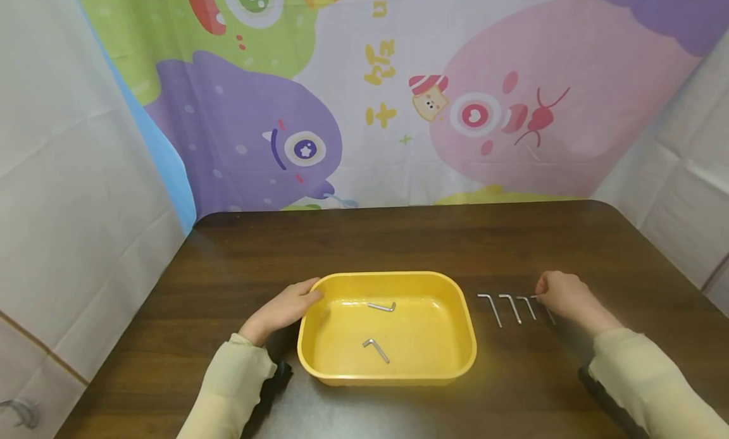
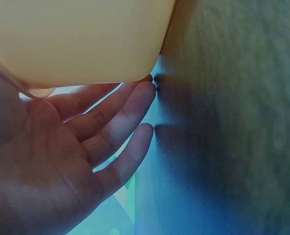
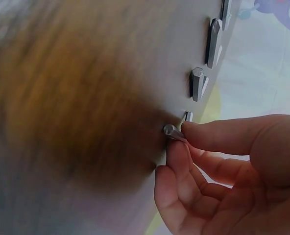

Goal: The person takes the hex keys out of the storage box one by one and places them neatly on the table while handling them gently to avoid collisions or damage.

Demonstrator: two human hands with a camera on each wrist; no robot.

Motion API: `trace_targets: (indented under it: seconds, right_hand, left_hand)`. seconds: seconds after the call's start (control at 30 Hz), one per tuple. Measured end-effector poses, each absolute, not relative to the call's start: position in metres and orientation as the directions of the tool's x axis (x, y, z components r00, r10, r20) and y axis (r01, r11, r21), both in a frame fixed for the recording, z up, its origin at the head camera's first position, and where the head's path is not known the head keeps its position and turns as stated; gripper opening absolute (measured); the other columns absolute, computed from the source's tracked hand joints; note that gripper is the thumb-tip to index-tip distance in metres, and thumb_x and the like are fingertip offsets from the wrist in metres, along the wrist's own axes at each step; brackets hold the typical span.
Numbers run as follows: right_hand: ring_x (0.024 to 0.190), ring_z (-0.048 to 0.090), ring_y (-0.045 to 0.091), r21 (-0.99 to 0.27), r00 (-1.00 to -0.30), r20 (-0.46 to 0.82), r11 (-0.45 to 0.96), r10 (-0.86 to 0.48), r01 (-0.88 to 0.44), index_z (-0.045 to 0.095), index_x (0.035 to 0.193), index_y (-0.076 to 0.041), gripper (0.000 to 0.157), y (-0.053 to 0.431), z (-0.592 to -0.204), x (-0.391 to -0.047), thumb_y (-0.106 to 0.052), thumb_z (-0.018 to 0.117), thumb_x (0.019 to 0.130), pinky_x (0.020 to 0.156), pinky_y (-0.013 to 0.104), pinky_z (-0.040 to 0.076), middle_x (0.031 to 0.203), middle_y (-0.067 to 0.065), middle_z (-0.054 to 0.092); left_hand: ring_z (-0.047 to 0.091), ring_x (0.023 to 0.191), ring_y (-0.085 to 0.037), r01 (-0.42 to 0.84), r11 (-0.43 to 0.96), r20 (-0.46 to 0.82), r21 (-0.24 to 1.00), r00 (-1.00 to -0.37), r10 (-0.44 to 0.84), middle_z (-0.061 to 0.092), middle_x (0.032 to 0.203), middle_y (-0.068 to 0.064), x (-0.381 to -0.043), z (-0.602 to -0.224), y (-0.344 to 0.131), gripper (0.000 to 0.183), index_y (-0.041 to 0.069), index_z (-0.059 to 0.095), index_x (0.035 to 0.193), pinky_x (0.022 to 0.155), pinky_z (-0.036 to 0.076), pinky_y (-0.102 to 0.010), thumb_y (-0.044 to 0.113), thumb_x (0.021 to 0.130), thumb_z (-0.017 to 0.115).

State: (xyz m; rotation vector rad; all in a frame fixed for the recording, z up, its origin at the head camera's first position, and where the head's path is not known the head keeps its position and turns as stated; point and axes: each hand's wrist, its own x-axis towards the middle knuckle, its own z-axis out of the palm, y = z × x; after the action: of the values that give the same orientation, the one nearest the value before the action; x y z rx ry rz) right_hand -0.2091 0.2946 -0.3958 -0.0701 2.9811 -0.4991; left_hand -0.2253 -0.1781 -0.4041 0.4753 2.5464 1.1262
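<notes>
A yellow plastic tray (image 1: 387, 381) stands on the table with two L-shaped hex keys inside, one hex key (image 1: 382, 307) near the back and another hex key (image 1: 378, 351) nearer the front. My left hand (image 1: 287, 309) holds the tray's left end, thumb over the rim; its fingers (image 2: 130, 110) spread along the outside, tips at the tabletop. To the right of the tray, my right hand (image 1: 569, 300) pinches a metal hex key (image 3: 173, 131) between thumb and fingertips, close to the table. Three more hex keys (image 1: 510, 308) lie in a row left of that hand.
The dark wood-grain table (image 1: 398, 236) meets a cartoon-printed curtain (image 1: 393, 167) at its back edge. White panels flank both sides. A metal fitting (image 1: 19, 412) shows at the lower left.
</notes>
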Motion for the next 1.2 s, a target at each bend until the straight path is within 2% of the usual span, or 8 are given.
trace_targets:
  seconds: [0.37, 0.53, 0.87, 1.2]
  right_hand:
    - [0.066, 0.052, 0.025, -0.33, -0.989, -0.121, 0.943, -0.079, -0.035, 0.054, 0.075, -0.004, 0.008, 0.293, -0.394, -0.209, -0.008, 0.06, 0.077, 0.059, 0.04, 0.04, 0.071, 0.009, 0.056]
    - [0.067, 0.052, 0.027, -0.323, -0.991, -0.116, 0.946, -0.073, -0.031, 0.054, 0.076, -0.003, 0.009, 0.295, -0.395, -0.208, -0.009, 0.06, 0.077, 0.06, 0.042, 0.041, 0.072, 0.011, 0.056]
    - [0.065, 0.053, 0.027, -0.289, -0.996, -0.001, 0.953, -0.095, -0.09, 0.054, 0.078, -0.002, 0.012, 0.286, -0.389, -0.208, -0.012, 0.061, 0.078, 0.059, 0.044, 0.042, 0.072, 0.011, 0.057]
    - [0.056, 0.052, 0.017, -0.341, -0.989, 0.079, 0.928, -0.128, -0.147, 0.059, 0.087, 0.0, 0.017, 0.245, -0.372, -0.201, -0.017, 0.058, 0.085, 0.054, 0.036, 0.043, 0.077, 0.01, 0.061]
  left_hand:
    - [0.054, 0.095, -0.018, 0.171, 0.63, -0.148, 0.758, -0.895, 0.421, 0.058, 0.114, -0.008, -0.225, -0.403, -0.178, 0.038, 0.007, 0.049, 0.127, 0.09, 0.041, -0.041, 0.024, 0.095, 0.037]
    - [0.054, 0.093, -0.017, 0.178, 0.637, -0.146, 0.75, -0.895, 0.422, 0.059, 0.111, -0.007, -0.225, -0.404, -0.178, 0.036, 0.007, 0.05, 0.124, 0.088, 0.041, -0.039, 0.023, 0.095, 0.037]
    - [0.054, 0.097, -0.018, 0.177, 0.637, -0.145, 0.75, -0.896, 0.42, 0.058, 0.115, -0.008, -0.225, -0.404, -0.178, 0.038, 0.007, 0.049, 0.126, 0.091, 0.04, -0.042, 0.024, 0.095, 0.037]
    - [0.054, 0.091, -0.016, 0.166, 0.645, -0.147, 0.746, -0.904, 0.402, 0.06, 0.108, -0.004, -0.225, -0.404, -0.176, 0.034, 0.01, 0.052, 0.122, 0.088, 0.041, -0.038, 0.022, 0.094, 0.037]
